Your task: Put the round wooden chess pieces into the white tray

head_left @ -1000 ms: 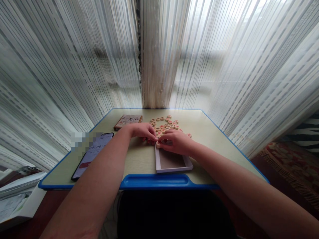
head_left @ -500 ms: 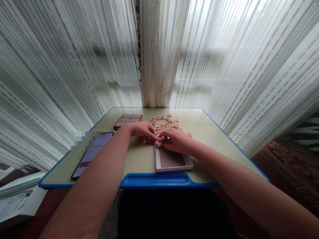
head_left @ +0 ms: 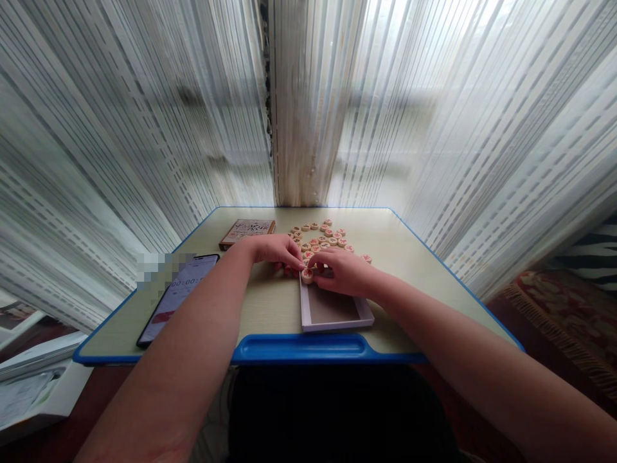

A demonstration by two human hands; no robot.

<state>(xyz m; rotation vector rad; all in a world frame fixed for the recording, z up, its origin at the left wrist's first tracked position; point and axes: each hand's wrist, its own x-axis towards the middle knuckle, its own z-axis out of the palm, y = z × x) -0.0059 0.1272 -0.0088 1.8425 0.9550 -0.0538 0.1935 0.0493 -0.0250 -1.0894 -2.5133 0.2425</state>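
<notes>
Fingertips of the left hand [head_left: 274, 253] and right hand [head_left: 341, 271]: drawn together, pinched on the far edge of one round wooden xiangqi piece [head_left: 307, 276], its red character too small to read. Piece held just over the upper left corner of a shallow white-rimmed tray [head_left: 337, 327], at 5 o'clock from the fingers. At 12 o'clock, just beyond the hands: loose xiangqi pieces [head_left: 321, 236], red-marked, lying flat on a cream desktop [head_left: 270, 315] with blue edging. At 10 o'clock: a small printed box [head_left: 247, 233] bearing dark characters, not legible. At 8 o'clock: a smartphone [head_left: 178, 299], screen lit, timer digits reading 00:00 in part, upper corner pixelated. At 6 o'clock: blue pen groove [head_left: 299, 348]. Beyond 12 o'clock: sheer striped curtains [head_left: 434, 128]
</notes>
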